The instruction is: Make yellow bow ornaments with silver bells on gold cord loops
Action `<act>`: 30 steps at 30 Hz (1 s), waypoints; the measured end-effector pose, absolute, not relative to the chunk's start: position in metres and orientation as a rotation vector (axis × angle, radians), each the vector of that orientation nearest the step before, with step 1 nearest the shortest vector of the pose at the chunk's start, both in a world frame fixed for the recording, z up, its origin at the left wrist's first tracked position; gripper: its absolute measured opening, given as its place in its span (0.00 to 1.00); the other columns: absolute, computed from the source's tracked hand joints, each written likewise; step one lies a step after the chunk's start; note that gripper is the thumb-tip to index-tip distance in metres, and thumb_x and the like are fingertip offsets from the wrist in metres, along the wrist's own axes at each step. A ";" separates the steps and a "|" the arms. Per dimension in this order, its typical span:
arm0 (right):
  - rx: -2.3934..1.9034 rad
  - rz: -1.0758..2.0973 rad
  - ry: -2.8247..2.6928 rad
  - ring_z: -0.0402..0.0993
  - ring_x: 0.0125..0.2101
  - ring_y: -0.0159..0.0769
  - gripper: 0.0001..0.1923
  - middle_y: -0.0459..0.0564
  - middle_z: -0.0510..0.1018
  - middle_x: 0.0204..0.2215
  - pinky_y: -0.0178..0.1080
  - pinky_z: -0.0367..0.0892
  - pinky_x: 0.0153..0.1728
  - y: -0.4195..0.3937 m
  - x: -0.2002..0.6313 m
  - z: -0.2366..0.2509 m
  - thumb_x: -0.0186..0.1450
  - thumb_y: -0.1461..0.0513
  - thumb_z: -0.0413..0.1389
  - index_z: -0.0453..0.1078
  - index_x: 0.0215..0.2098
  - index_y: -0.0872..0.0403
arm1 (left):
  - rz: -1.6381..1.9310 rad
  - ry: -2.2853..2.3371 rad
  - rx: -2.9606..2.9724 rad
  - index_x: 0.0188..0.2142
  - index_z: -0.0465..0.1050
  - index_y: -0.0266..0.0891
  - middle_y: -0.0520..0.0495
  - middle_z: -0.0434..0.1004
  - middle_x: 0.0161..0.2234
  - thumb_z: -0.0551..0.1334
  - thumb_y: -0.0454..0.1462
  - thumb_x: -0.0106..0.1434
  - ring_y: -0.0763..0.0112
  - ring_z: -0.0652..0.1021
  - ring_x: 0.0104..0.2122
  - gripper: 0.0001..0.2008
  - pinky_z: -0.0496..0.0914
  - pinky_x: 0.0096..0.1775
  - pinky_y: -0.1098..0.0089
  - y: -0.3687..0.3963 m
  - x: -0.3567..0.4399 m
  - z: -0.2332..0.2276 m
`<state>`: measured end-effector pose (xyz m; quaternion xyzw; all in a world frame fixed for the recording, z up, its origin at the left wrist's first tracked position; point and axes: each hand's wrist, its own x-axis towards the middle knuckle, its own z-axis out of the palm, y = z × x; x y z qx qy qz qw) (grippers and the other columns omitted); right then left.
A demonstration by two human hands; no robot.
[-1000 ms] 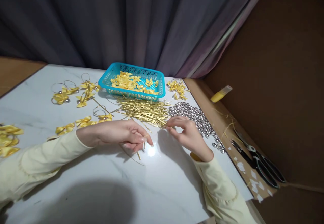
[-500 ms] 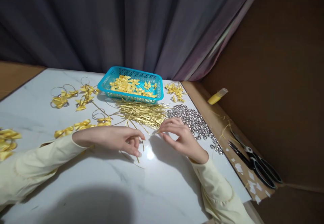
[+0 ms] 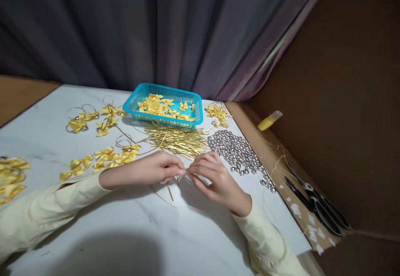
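Note:
My left hand and my right hand meet fingertip to fingertip over the white marble table. Both pinch a thin gold wire tie whose loose ends hang below the left fingers. Just behind the hands lies a heap of gold wire ties. To the right of it spreads a pile of small silver bells. A blue basket with yellow ribbon bows stands further back.
Finished yellow bows with gold loops lie at the back left, more yellow bows near my left wrist and at the left edge. Black scissors and a yellow glue stick rest on the brown board at right. A dark curtain hangs behind.
My right hand has moved left from the wire heap to meet my left hand, bringing a gold tie. Both hands now pinch it together.

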<state>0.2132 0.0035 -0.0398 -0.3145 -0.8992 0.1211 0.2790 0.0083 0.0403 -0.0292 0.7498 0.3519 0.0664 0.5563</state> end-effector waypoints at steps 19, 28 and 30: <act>-0.945 0.359 -2.506 0.68 0.38 0.40 0.09 0.51 0.78 0.34 0.44 0.56 0.42 0.002 0.210 -0.043 0.67 0.59 0.52 0.70 0.38 0.57 | 0.128 0.877 1.887 0.30 0.72 0.33 0.55 0.61 0.20 0.53 0.42 0.63 0.75 0.63 0.22 0.15 0.57 0.25 0.76 0.037 0.009 -0.025; -0.903 0.559 -2.491 0.69 0.31 0.34 0.10 0.47 0.75 0.25 0.40 0.57 0.40 0.005 0.208 -0.049 0.67 0.63 0.49 0.66 0.28 0.55 | 0.045 0.723 1.987 0.27 0.68 0.36 0.56 0.62 0.19 0.51 0.38 0.66 0.77 0.65 0.21 0.14 0.58 0.27 0.77 0.033 0.005 -0.020; -0.885 0.572 -2.497 0.69 0.31 0.34 0.10 0.48 0.75 0.25 0.41 0.57 0.41 0.006 0.210 -0.047 0.67 0.65 0.49 0.66 0.28 0.55 | 0.029 0.695 1.987 0.27 0.67 0.37 0.56 0.62 0.19 0.50 0.37 0.66 0.77 0.65 0.21 0.13 0.58 0.26 0.77 0.034 0.004 -0.019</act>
